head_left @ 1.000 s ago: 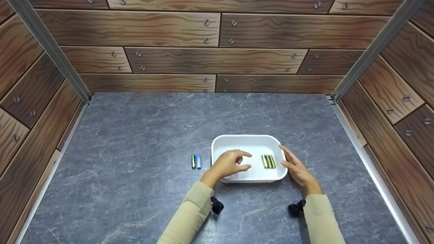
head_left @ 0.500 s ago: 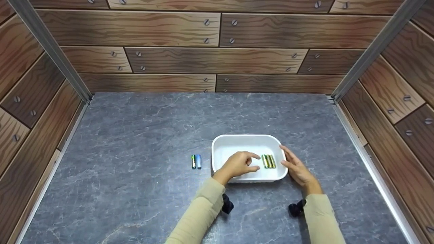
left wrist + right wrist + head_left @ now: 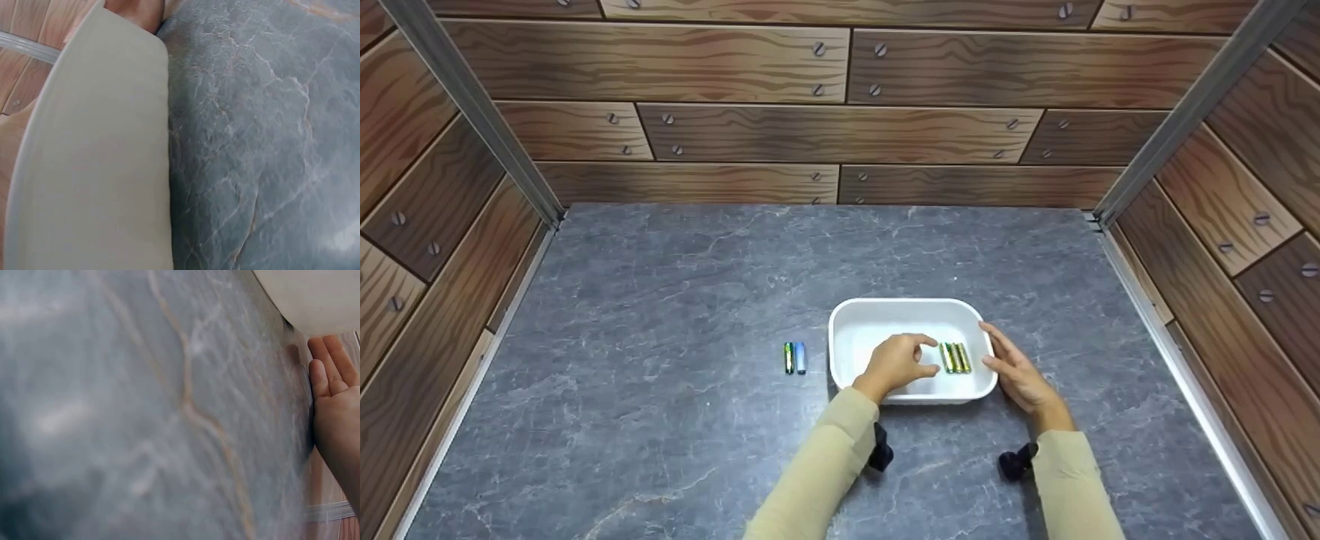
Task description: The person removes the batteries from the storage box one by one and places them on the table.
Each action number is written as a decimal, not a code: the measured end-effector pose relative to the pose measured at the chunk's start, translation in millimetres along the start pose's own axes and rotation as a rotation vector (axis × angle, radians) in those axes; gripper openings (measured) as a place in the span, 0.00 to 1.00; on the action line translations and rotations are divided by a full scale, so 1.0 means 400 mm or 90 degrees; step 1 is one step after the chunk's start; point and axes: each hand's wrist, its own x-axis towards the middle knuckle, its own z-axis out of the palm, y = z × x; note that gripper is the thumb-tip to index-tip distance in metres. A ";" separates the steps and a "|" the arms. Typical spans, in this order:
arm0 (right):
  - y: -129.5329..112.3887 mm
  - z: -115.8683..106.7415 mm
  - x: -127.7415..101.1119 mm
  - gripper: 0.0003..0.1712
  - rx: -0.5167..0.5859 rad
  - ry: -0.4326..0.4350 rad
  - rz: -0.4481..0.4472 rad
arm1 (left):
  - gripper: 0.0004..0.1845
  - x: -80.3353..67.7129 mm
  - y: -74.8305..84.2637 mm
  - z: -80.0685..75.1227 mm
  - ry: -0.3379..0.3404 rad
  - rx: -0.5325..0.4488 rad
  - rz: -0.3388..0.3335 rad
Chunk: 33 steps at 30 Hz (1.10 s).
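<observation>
A white plastic tray (image 3: 904,301) stands on the table, its outer wall (image 3: 101,140) filling much of the left wrist view. A row of gold-and-green batteries (image 3: 955,358) lies side by side inside, toward its right end. My left hand (image 3: 896,364) reaches into the tray with thumb and index finger spread apart, fingertips just left of that row and nothing between them. At the tray's right side, my right hand (image 3: 1020,379) touches the rim with thumb and fingertips; its fingers look extended in the right wrist view. Left of the tray lie a green battery (image 3: 789,358) and a blue battery (image 3: 800,358).
The grey marbled tabletop (image 3: 660,300) spreads around the tray. Wood-patterned panels (image 3: 697,64) stand at the back and both sides, with metal posts (image 3: 472,112) at the corners. A black wrist device (image 3: 1017,461) sits at the right sleeve.
My left hand has moved right inside the tray, from its left half to right beside the battery row. The right hand, tray and batteries have stayed put.
</observation>
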 end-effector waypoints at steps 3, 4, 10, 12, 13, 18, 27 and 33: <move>0.001 0.002 0.000 0.37 0.002 0.005 -0.002 | 0.23 0.009 0.006 0.012 0.018 0.031 -0.029; 0.001 0.002 -0.001 0.37 0.001 0.005 -0.002 | 0.24 0.012 0.009 0.015 0.021 0.040 -0.038; 0.001 0.005 -0.001 0.38 -0.002 0.002 -0.004 | 0.27 0.027 0.026 0.034 0.026 0.091 -0.082; 0.001 0.005 -0.001 0.39 0.000 -0.001 -0.006 | 0.28 0.030 0.031 0.039 0.023 0.107 -0.093; 0.000 0.005 -0.001 0.39 0.000 -0.006 -0.009 | 0.29 0.032 0.034 0.042 0.021 0.115 -0.097; -0.001 0.000 -0.003 0.39 0.000 -0.018 -0.015 | 0.31 0.037 0.048 0.051 0.005 0.135 -0.116; 0.002 -0.004 -0.003 0.38 -0.011 -0.045 -0.039 | 0.32 0.031 0.049 0.059 -0.009 0.145 -0.136; 0.005 0.008 -0.006 0.35 -0.035 -0.049 -0.071 | 0.33 0.026 0.043 0.055 -0.017 0.151 -0.139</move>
